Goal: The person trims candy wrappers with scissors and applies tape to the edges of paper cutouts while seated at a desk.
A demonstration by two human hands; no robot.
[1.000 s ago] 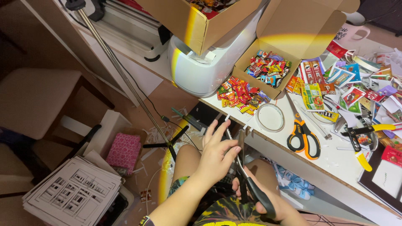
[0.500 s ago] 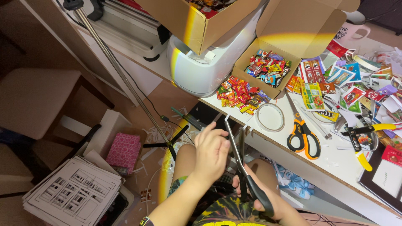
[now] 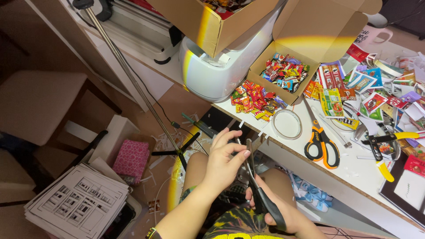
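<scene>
Fingers of the right hand (image 3: 276, 212) grip black scissors (image 3: 259, 186), left hand (image 3: 223, 161) pinching at the blades below the table edge (image 3: 283, 152).

Both forearms are bare, with no sleeves reaching into view. The left hand (image 3: 223, 161) wears no glove or ring; its fingers (image 3: 221, 137) are slim, with short, plain nails. A thin dark band with small coloured flecks circles the left forearm at the bottom edge of the picture. The right hand (image 3: 283, 217) is likewise ungloved. The garment (image 3: 234, 223) over the lap is dark, printed with yellow and green patterns. The knees are bare.
</scene>
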